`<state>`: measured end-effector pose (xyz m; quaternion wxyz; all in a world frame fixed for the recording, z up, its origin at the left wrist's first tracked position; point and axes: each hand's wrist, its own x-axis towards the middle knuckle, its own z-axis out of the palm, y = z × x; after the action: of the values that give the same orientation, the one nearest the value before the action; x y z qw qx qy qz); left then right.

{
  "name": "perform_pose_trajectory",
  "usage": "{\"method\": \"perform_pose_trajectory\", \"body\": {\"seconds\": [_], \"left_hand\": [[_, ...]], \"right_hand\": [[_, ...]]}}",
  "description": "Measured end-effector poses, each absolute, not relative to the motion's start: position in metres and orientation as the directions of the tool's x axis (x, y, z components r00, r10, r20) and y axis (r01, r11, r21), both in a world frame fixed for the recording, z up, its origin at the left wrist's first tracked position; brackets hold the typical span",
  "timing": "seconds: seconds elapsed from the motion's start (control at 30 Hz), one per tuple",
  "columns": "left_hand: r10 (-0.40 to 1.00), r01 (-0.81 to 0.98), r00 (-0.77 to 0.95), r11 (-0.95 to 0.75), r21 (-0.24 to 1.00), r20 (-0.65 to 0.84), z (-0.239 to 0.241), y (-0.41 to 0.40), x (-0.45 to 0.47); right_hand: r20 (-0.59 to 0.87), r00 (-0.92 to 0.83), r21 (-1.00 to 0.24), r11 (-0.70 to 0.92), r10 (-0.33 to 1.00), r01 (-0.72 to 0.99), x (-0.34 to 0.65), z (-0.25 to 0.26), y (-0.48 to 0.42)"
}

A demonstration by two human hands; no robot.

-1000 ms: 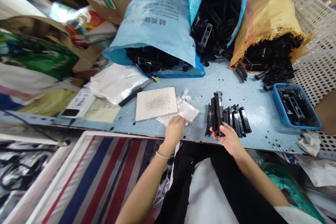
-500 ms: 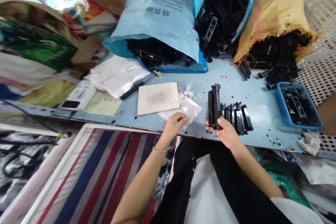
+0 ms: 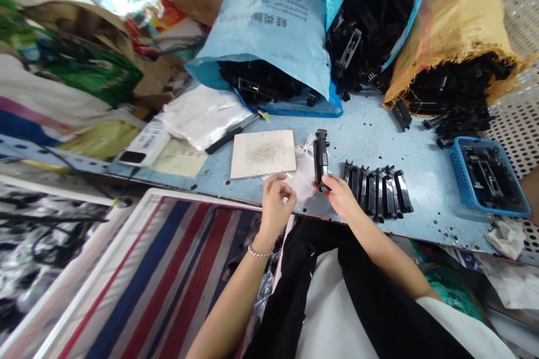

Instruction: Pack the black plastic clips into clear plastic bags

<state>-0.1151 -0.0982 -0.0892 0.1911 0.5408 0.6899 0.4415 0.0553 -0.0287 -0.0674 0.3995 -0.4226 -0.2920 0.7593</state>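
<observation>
My right hand [image 3: 342, 196] grips the lower end of a long black plastic part [image 3: 321, 154], which stands nearly upright over the clear plastic bag [image 3: 301, 171]. It may be more than one piece pressed together. My left hand [image 3: 278, 202], with a beaded bracelet at its wrist, is closed in a pinch at the near left side of the bag; its film seems to be between the fingertips. To the right of my right hand, several similar black parts [image 3: 379, 190] lie side by side in a row on the blue table [image 3: 429, 185].
A stained white board [image 3: 263, 154] lies left of the bag, beside a black-handled tool [image 3: 229, 140]. Behind are a blue sack [image 3: 269, 22] and a yellow sack [image 3: 458, 17] with black parts spilling out. A blue basket [image 3: 463, 179] of parts stands at the right.
My right hand has carried the black part left, from beside the row to over the bag. My left hand has turned its fingers upward at the bag's edge. The view has shifted slightly.
</observation>
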Motion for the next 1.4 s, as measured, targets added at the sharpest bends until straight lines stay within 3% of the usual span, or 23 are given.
{"method": "perform_pose_trajectory", "body": {"seconds": [0.13,0.27,0.33,0.4,0.5,0.57,0.67,0.77,0.83,0.93,1.0,1.03,1.1,1.2,1.23,1.3,1.33,1.4], "left_hand": [[0.952,0.785,-0.156,-0.041,0.618,0.262,-0.08,-0.102,-0.117],[0.947,0.687,-0.244,0.015,0.726,0.211,-0.081,-0.096,-0.124],[0.952,0.66,-0.237,0.012,0.751,0.194,-0.081,-0.094,-0.124],[0.965,0.641,-0.201,-0.001,0.768,0.17,-0.082,-0.092,-0.12],[0.984,0.549,-0.135,-0.02,0.835,0.112,-0.086,-0.089,-0.116],[0.985,0.511,-0.123,-0.044,0.859,0.123,-0.09,-0.086,-0.116],[0.963,0.56,-0.178,-0.071,0.826,0.204,-0.093,-0.086,-0.118],[0.936,0.678,-0.14,-0.147,0.72,0.324,-0.087,-0.098,-0.114],[0.922,0.718,0.041,-0.295,0.631,0.384,-0.08,-0.112,-0.105],[0.866,0.649,0.323,-0.496,0.577,0.381,-0.071,-0.132,-0.088],[0.855,0.625,0.377,-0.518,0.584,0.356,-0.065,-0.142,-0.081],[0.857,0.633,0.367,-0.514,0.579,0.36,-0.062,-0.146,-0.081],[0.865,0.668,0.307,-0.494,0.557,0.398,-0.05,-0.157,-0.088],[0.909,0.731,0.142,-0.362,0.578,0.391,-0.025,-0.187,-0.123],[0.94,0.749,0.073,-0.273,0.604,0.334,-0.021,-0.201,-0.139],[0.981,0.761,-0.037,-0.095,0.642,0.19,-0.03,-0.228,-0.168],[0.995,0.775,-0.059,-0.002,0.632,0.076,-0.044,-0.24,-0.178],[1.0,0.778,-0.03,0.019,0.628,0.007,-0.09,-0.258,-0.185]], "right_hand": [[-0.391,-0.234,-0.793,-0.455,0.89,-0.406,0.056,-0.07,-0.035],[-0.361,-0.177,-0.811,-0.402,0.915,-0.425,0.068,-0.064,-0.043],[-0.356,-0.23,-0.807,-0.422,0.906,-0.412,0.083,-0.055,-0.051],[-0.393,-0.393,-0.747,-0.538,0.831,-0.391,0.099,-0.045,-0.063],[-0.479,-0.66,-0.527,-0.791,0.578,-0.311,0.115,-0.038,-0.085],[-0.529,-0.741,-0.346,-0.903,0.412,-0.255,0.117,-0.042,-0.095],[-0.559,-0.78,-0.149,-0.959,0.282,-0.24,0.11,-0.059,-0.096],[-0.52,-0.815,-0.118,-0.967,0.255,-0.228,0.101,-0.072,-0.085],[-0.509,-0.816,-0.204,-0.96,0.273,-0.194,0.096,-0.076,-0.079],[-0.547,-0.64,-0.556,-0.805,0.54,-0.204,0.091,-0.072,-0.081],[-0.45,-0.512,-0.813,-0.573,0.732,-0.105,0.088,-0.062,-0.09],[-0.374,-0.507,-0.894,-0.447,0.777,-0.025,0.088,-0.056,-0.096],[-0.258,-0.631,-0.962,-0.256,0.732,0.096,0.089,-0.04,-0.103],[-0.207,-0.851,-0.978,-0.082,0.482,0.191,0.099,-0.015,-0.098],[-0.223,-0.854,-0.968,0.0,0.471,0.253,0.105,-0.01,-0.092],[-0.275,-0.69,-0.84,0.182,0.67,0.512,0.118,-0.006,-0.075],[-0.265,-0.533,-0.702,0.218,0.804,0.678,0.124,-0.007,-0.067],[-0.197,-0.27,-0.396,0.176,0.942,0.901,0.131,-0.017,-0.054]]}}
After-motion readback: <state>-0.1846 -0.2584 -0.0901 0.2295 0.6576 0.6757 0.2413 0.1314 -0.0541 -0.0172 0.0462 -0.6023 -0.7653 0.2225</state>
